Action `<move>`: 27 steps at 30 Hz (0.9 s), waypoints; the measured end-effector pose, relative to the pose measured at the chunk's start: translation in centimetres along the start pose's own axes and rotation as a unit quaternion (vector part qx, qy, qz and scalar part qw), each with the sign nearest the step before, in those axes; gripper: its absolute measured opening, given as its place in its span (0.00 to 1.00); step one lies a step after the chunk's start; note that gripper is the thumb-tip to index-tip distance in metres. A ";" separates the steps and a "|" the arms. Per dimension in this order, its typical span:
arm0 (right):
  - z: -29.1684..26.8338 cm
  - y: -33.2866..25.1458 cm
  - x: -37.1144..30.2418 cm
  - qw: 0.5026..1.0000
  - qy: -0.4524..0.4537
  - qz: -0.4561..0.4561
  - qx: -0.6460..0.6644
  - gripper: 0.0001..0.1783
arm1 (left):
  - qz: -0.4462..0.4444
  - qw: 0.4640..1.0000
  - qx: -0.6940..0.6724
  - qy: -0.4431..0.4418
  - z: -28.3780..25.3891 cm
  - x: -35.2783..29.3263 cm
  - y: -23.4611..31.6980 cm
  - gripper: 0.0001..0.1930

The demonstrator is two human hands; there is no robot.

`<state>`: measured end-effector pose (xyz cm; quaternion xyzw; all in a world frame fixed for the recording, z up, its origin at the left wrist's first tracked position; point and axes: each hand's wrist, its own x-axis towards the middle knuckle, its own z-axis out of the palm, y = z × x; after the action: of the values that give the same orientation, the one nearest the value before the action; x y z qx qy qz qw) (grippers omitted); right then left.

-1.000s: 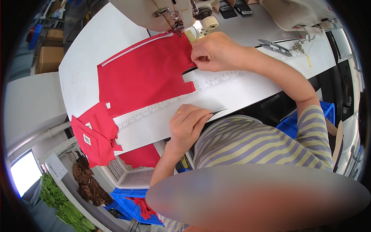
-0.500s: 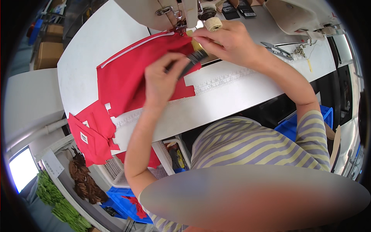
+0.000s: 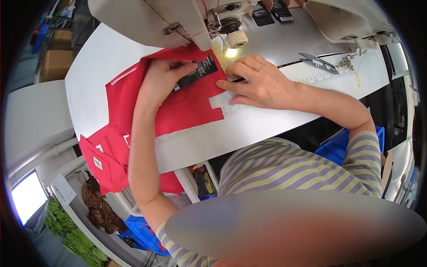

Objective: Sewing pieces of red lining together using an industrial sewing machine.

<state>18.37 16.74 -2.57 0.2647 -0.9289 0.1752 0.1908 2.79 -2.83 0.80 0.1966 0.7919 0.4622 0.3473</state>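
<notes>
A red fabric piece [image 3: 187, 111] lies on the white sewing table, its far edge beside the sewing machine [image 3: 155, 22]. On the fabric is a black label [image 3: 202, 71] with small pale print. My left hand [image 3: 160, 80] pinches the label's left end, with the thumb on top; some fingers are hidden by the hand and a fabric fold. My right hand [image 3: 262, 84] has bent fingers, with one fingertip at the fabric's right edge; whatever is between them is mostly hidden.
Thread snips [image 3: 319, 63] lie right of my right hand. A ruler strip [image 3: 249, 104] runs along the table. More red pieces [image 3: 104, 160] hang over the left edge, above a white basket [image 3: 189, 182]. Black tags [image 3: 271, 12] lie behind the machine.
My left hand has moved left and up with the black label, now flat on the fabric. My right hand has come down from beside the needle area to the fabric's right edge.
</notes>
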 end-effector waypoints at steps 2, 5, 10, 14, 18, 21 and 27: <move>0.1 -0.1 0.0 1.000 0.003 0.002 0.001 0.22 | 0.030 1.000 -0.001 -0.002 -0.2 0.6 0.4 0.12; 0.3 0.0 -0.1 1.000 0.018 0.002 0.007 0.21 | -0.007 1.000 0.015 0.003 -0.1 0.8 0.9 0.12; 0.1 1.7 0.0 0.996 0.072 0.051 -0.029 0.15 | 0.022 0.999 -0.019 0.019 0.3 0.6 1.3 0.13; -0.4 3.1 0.4 0.993 0.079 0.053 -0.064 0.15 | -0.007 1.000 -0.011 0.011 0.1 0.8 1.2 0.14; -0.4 3.6 1.0 0.996 0.051 0.038 -0.070 0.15 | -0.007 1.000 -0.026 0.006 0.2 0.7 1.0 0.14; 0.0 3.8 1.3 0.996 0.052 0.044 -0.049 0.15 | 0.019 0.999 -0.041 0.023 0.4 0.7 0.9 0.13; 0.4 4.0 1.1 0.996 0.070 0.042 -0.035 0.15 | 0.004 1.000 -0.021 0.015 0.3 0.9 0.6 0.15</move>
<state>15.16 19.26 -3.35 0.2062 -0.9289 0.1687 0.2571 2.38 -1.79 0.88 0.1853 0.7866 0.4828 0.3374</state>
